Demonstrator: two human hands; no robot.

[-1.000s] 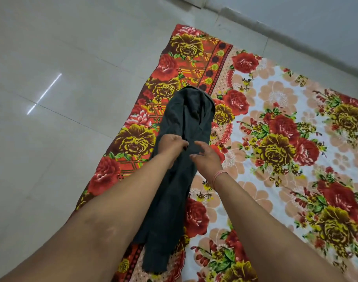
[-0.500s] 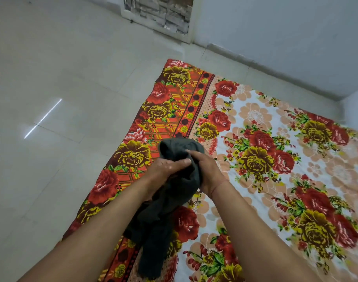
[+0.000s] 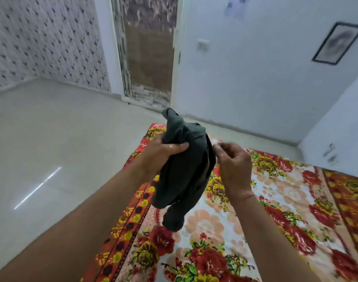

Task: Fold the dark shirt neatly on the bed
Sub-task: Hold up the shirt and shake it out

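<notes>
Up comes the shirt [image 3: 184,169], off the bed [image 3: 275,200], bunched in mid-air! Left hand [image 3: 164,153] grips its top; right hand [image 3: 233,167], at 3 o'clock, curls, too blurred to tell if it pinches. Best to find the shoulders and shake it flat.

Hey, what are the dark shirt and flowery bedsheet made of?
Dark shirt: soft matte cloth, likely cotton knit; it droops in limp folds from the left hand. Floral sheet: thin printed fabric, perhaps cotton or a blend; it lies flat.
</notes>
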